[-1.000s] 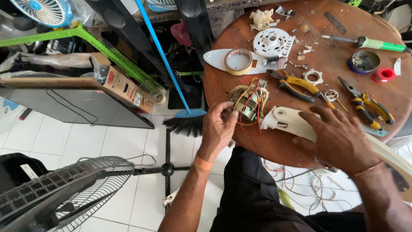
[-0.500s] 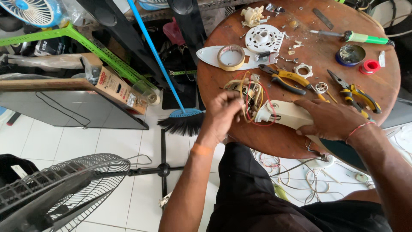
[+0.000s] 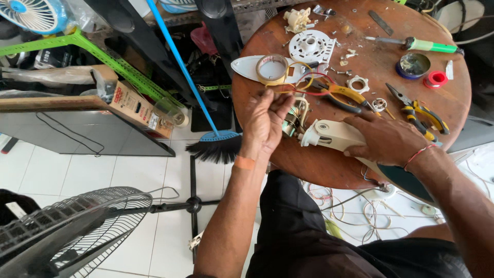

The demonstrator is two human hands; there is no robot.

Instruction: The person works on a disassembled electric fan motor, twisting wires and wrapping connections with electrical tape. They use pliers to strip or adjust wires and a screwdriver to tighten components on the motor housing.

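On a round wooden table (image 3: 309,159) lies a cream plastic fan housing (image 3: 329,135) with a small motor (image 3: 290,123) and coloured wires (image 3: 303,85) coming out of its left end. My left hand (image 3: 265,121) pinches the wires just left of the motor, fingers closed on them. My right hand (image 3: 386,139) presses flat on top of the cream housing and holds it against the table.
Behind the wires lie a tape roll (image 3: 271,68) on a white pointed cover, yellow-handled pliers (image 3: 342,95), a white round motor plate (image 3: 310,46), a green soldering iron (image 3: 422,45) and more pliers (image 3: 419,110). A blue broom (image 3: 216,144), a fan guard (image 3: 67,231) and loose cables (image 3: 360,221) sit on the tiled floor.
The view has drawn nearer to the table. My left hand moved from the wire bundle's lower edge up onto the wires. My right hand stayed on the cream housing.
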